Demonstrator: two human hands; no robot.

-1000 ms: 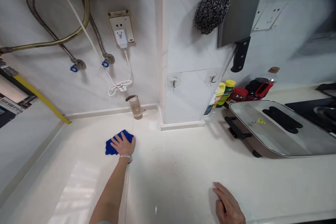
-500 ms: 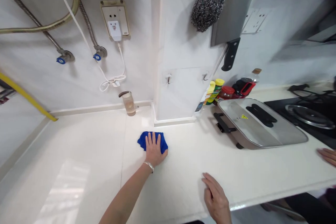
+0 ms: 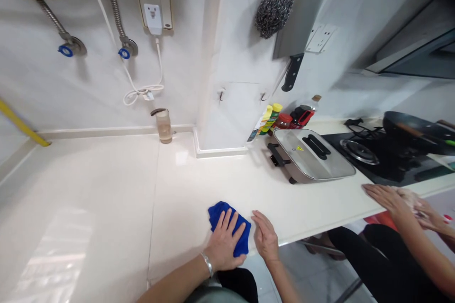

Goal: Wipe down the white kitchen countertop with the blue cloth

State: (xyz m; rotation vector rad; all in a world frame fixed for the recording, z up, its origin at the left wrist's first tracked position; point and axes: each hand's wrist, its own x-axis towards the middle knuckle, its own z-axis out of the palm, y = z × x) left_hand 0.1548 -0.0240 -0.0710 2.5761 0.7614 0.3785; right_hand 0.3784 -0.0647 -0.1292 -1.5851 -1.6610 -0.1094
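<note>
My left hand (image 3: 224, 241), with a bracelet at the wrist, lies flat with fingers spread on a blue cloth (image 3: 242, 233). The cloth is pressed to the white countertop (image 3: 185, 227) at its front edge. My right hand (image 3: 266, 237) is just right of the cloth, fingers stretched out close together and thumb side toward it. Nothing shows in that hand, and a narrow gap parts it from the cloth.
A lidded electric pan (image 3: 302, 158) stands to the right, before several bottles and jars. A cup (image 3: 164, 127) stands by the wall. A cleaver (image 3: 293, 72) and scrubber (image 3: 275, 9) hang above. At right, another person's hand (image 3: 384, 196) rests near the stove (image 3: 391, 163).
My left hand has drawn the blue cloth back to the counter's front edge, close to my right hand. The view has turned right, bringing in more of the other person and a wok.
</note>
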